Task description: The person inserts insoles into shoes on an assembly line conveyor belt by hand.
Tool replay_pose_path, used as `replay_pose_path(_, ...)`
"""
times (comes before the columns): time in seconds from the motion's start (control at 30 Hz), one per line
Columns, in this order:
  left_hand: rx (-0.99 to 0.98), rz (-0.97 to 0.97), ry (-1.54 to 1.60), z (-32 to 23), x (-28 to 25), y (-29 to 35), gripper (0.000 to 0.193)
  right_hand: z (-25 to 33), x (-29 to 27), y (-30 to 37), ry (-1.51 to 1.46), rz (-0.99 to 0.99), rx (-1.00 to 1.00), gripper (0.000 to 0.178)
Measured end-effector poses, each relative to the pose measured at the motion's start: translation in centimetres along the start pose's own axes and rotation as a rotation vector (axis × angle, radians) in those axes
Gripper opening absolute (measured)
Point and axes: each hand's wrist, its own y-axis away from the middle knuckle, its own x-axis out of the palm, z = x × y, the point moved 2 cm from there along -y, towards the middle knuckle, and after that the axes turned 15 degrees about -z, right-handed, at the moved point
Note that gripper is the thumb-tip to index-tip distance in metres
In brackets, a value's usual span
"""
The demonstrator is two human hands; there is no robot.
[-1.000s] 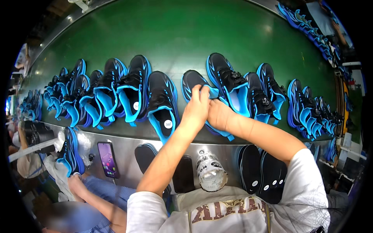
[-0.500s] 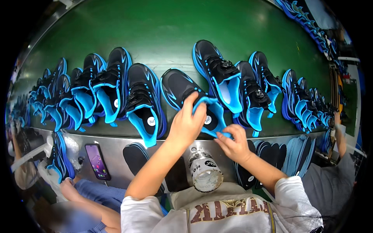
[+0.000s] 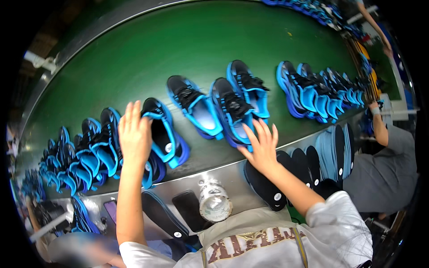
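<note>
My left hand (image 3: pixel 135 134) lies flat-fingered at the left side of a black sneaker with blue edging (image 3: pixel 172 156); its fingers are stretched out, and part of another sneaker shows below. A round white label is visible inside the nearer shoe. My right hand (image 3: pixel 262 149) is open, fingers spread, at the heel of a second black and blue sneaker (image 3: pixel 228 105). Whether its fingertips press on the heel I cannot tell. Left of that shoe stands a sneaker with a pale inside (image 3: pixel 187 100), and behind it on the right another one (image 3: pixel 243 76).
Rows of sneakers stand on the green belt (image 3: pixel 178 40) at left (image 3: pixel 91 154) and right (image 3: pixel 313 91). Along the metal ledge lie black insoles (image 3: pixel 163 216), a dark phone (image 3: pixel 193 210), a white roll-like container (image 3: pixel 214 201) and stacked insoles (image 3: pixel 330 149). Co-workers sit at both sides.
My left hand has left the labelled shoe's opening and moved left with it. My right hand has shifted up to another shoe's heel. The view has turned, and the shoes appear moved leftward.
</note>
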Motion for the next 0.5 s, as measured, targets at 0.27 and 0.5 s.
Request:
replay_pose_path(0.27, -1.179, -0.154, 1.395, -3.7, -0.9, -1.0, 0.01, -6.1, -1.4, -0.5, -0.176, 0.107, 0.048, 0.085)
replay_pose_path(0.5, -0.363, 0.022, 0.358, -9.8, 5.4, -1.8, 0.056, -21.0, -12.7, 13.6, 0.17, 0.363, 0.655, 0.037)
